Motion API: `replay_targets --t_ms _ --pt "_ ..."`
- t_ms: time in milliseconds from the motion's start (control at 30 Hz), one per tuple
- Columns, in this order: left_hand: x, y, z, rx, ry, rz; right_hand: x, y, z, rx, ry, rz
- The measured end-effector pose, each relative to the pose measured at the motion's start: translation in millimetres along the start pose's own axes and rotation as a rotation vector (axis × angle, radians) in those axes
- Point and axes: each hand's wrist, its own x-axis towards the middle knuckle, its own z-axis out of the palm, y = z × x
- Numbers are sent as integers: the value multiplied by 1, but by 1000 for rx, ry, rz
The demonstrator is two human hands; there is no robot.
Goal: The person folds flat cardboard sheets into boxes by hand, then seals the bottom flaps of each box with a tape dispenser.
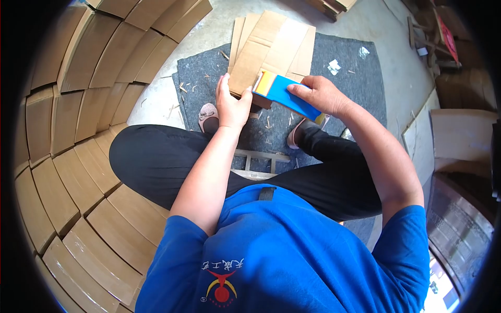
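Observation:
My left hand (233,104) grips the near left edge of a brown cardboard piece (250,65), thumb and fingers on either side of it. In my right hand (321,95) is a flat blue object (286,94) with a yellow-orange end; the thumb lies on top, and its exact kind I cannot tell. That yellow-orange end meets the near edge of the cardboard, close to my left thumb. More cardboard sheets (302,60) fan out beneath and behind on the floor mat.
Stacked brown cartons (68,172) wall in the left side. A dark grey mat (360,78) carries scattered scraps. Below my hands is a slatted wooden piece (261,160), between my legs. Larger cardboard (459,133) stands at right, near a plastic-wrapped stack (459,219).

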Motion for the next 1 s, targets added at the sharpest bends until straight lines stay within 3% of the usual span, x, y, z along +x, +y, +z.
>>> replay_targets --t_ms 33,167,233,433,533,600,733,867,1000 --pt "3 -3 2 -231 -59 -181 0 -2 0 -2 15 5" --pt "3 -1 3 -307 -57 -237 2 -10 2 6 1 21" --pt "5 8 -3 8 -30 -124 2 -14 2 -11 13 28" --pt "5 10 -3 -24 -86 -11 0 -24 -15 20 21 90" --pt "-6 19 -7 283 -66 289 -5 -35 -27 1 -54 125" --pt "-5 25 -11 498 -188 439 -11 -49 -34 -36 -69 119" --pt "8 14 -14 267 -289 468 -19 -66 -43 -42 -75 82" --pt "7 12 -16 291 -258 465 -24 -94 -44 -80 -77 51" --pt "9 14 -12 124 -201 366 -20 -111 -48 -20 -21 39"
